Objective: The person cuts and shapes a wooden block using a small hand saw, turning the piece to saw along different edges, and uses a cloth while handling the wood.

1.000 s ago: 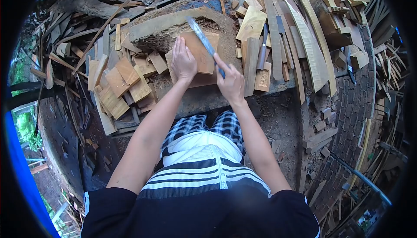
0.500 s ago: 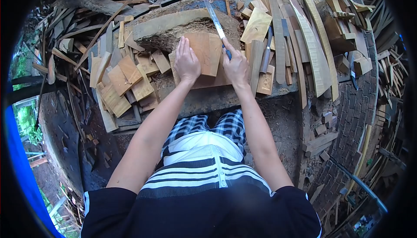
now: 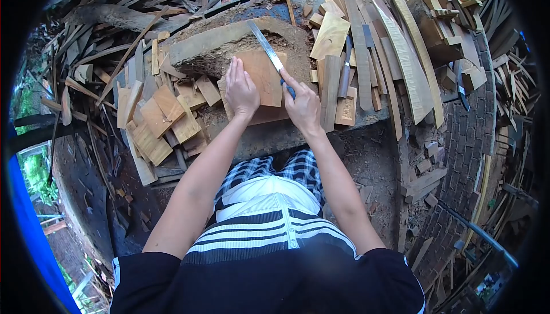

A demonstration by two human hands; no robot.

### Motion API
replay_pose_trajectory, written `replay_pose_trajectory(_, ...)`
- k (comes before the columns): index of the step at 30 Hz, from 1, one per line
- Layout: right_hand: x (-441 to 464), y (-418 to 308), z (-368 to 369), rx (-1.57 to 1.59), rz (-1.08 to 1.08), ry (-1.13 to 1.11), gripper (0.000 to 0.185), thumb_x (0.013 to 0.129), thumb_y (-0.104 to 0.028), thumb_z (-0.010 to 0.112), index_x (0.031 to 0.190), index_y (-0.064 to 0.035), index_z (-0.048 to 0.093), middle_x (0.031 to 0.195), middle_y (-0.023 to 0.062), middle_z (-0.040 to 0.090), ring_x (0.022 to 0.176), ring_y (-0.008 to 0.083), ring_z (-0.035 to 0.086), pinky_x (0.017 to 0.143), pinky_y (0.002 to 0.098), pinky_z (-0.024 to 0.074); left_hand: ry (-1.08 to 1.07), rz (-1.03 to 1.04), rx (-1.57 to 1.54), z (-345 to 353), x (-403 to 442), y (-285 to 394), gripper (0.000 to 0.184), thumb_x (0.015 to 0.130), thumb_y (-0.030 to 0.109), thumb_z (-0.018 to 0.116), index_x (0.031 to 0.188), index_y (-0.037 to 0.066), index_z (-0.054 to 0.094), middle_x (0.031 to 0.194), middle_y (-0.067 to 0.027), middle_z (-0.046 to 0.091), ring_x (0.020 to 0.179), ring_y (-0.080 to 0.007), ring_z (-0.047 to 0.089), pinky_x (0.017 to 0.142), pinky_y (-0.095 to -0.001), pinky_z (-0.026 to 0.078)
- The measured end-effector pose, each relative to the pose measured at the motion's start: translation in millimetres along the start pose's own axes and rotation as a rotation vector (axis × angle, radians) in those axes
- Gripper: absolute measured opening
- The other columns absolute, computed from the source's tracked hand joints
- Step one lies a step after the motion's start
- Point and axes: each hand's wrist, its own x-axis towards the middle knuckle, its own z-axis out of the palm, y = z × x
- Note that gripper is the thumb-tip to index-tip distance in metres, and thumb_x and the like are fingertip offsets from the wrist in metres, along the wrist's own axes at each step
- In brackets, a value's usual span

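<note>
A reddish-brown wooden block (image 3: 264, 87) stands on a wooden board (image 3: 269, 114) on the workbench. My left hand (image 3: 242, 91) lies along the block's left side, its fingers stretched out and close together. My right hand (image 3: 302, 108) is closed around the dark blue handle of a long, narrow, flat metal blade (image 3: 266, 46). The blade slants up and to the left across the block's upper right part. Whether it touches the wood I cannot tell. Behind the block is a rough, hollowed log (image 3: 220, 40).
Offcut blocks (image 3: 163, 113) are heaped on the left. Long wooden strips (image 3: 412, 56) and a chisel-like tool with a dark handle (image 3: 345, 76) lie on the right. A stack of blocks (image 3: 444, 27) stands at the far right, with scrap wood (image 3: 120, 19) piled behind.
My right hand has moved left, bringing the blade from beside the block's right edge to across it. My left hand stays on the block. The whole view has shifted slightly.
</note>
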Motion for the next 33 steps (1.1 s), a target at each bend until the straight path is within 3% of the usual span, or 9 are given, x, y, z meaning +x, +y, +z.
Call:
replay_pose_trajectory(5,-36.6,0.7,-12.8,0.033,0.041,-0.121,0.044,0.090,-0.020,0.064,0.132,-0.0352,0.061,0.078,0.0166,0.064,0.072,0.0389,0.066,0.064,0.0486,0.0539,0.011,0.013,0.012,-0.6,2.9,-1.6,0.044,0.098,0.015,0.041,0.137,-0.003,0.051,0.148,-0.0156,0.045,0.137,-0.0314,0.041,0.113,-0.0403,0.034)
replay_pose_trajectory(10,14.6,5.2,5.6,-0.009,-0.042,0.031,0.039,0.091,-0.023,0.063,0.127,-0.0352,0.064,0.082,0.0150,0.066,0.069,0.0398,0.066,0.062,0.0516,0.0539,-0.012,0.001,0.012,-0.6,5.1,-1.2,0.043,0.100,0.015,0.040,0.137,-0.003,0.050,0.149,-0.0178,0.044,0.137,-0.0327,0.040,0.114,-0.0410,0.031)
replay_pose_trajectory(12,5.9,1.6,3.0,-0.055,-0.039,0.049,0.041,0.092,-0.020,0.061,0.130,-0.0321,0.062,0.078,0.0168,0.064,0.075,0.0377,0.066,0.069,0.0476,0.0526,-0.015,0.004,0.027,0.2,1.1,-1.7,0.043,0.099,0.015,0.040,0.137,-0.003,0.050,0.149,-0.0167,0.044,0.137,-0.0319,0.041,0.114,-0.0406,0.032)
replay_pose_trajectory(18,-20.5,1.5,-12.9,-0.067,0.029,-0.146,0.044,0.091,-0.018,0.061,0.132,-0.0339,0.061,0.079,0.0170,0.064,0.076,0.0370,0.066,0.068,0.0486,0.0529,0.012,0.028,-0.018,1.9,1.4,-5.2,0.043,0.100,0.015,0.040,0.136,-0.005,0.051,0.148,-0.0181,0.045,0.136,-0.0328,0.041,0.114,-0.0409,0.031)
replay_pose_trajectory(20,14.7,10.3,5.3,-0.080,-0.023,0.036,0.048,0.090,-0.019,0.062,0.133,-0.0371,0.059,0.082,0.0159,0.066,0.073,0.0398,0.067,0.066,0.0505,0.0550,0.015,0.044,0.026,2.1,3.6,-6.2,0.043,0.099,0.015,0.041,0.136,-0.005,0.051,0.147,-0.0183,0.046,0.136,-0.0333,0.041,0.114,-0.0411,0.031)
replay_pose_trajectory(24,29.1,8.1,11.9,-0.097,-0.003,0.048,0.048,0.089,-0.018,0.062,0.133,-0.0369,0.059,0.081,0.0160,0.065,0.074,0.0399,0.067,0.067,0.0497,0.0552,0.010,0.031,0.026,0.6,4.3,-4.6,0.042,0.099,0.014,0.041,0.136,-0.005,0.051,0.147,-0.0181,0.046,0.134,-0.0342,0.043,0.114,-0.0413,0.031)
replay_pose_trajectory(27,-17.8,4.7,-3.6,-0.011,-0.069,-0.011,0.046,0.090,-0.019,0.061,0.132,-0.0366,0.060,0.082,0.0164,0.065,0.073,0.0400,0.067,0.066,0.0502,0.0549,-0.004,0.005,0.022,-0.2,3.8,-2.4,0.043,0.098,0.015,0.040,0.136,-0.003,0.051,0.148,-0.0164,0.045,0.136,-0.0318,0.041,0.113,-0.0401,0.034)
replay_pose_trajectory(30,-27.7,-1.2,-11.9,-0.047,0.002,-0.140,0.045,0.090,-0.020,0.061,0.132,-0.0369,0.060,0.082,0.0169,0.065,0.072,0.0401,0.067,0.064,0.0508,0.0545,0.012,0.013,0.004,-0.1,2.7,-2.9,0.043,0.098,0.015,0.041,0.136,-0.002,0.051,0.148,-0.0161,0.045,0.136,-0.0322,0.041,0.112,-0.0401,0.035)
replay_pose_trajectory(33,21.8,8.0,8.3,-0.068,-0.025,0.031,0.044,0.091,-0.022,0.061,0.132,-0.0365,0.059,0.082,0.0164,0.065,0.072,0.0401,0.066,0.063,0.0509,0.0542,0.008,0.017,0.008,0.1,4.4,-1.1,0.043,0.099,0.015,0.041,0.137,-0.003,0.051,0.148,-0.0163,0.045,0.135,-0.0326,0.042,0.113,-0.0403,0.034)
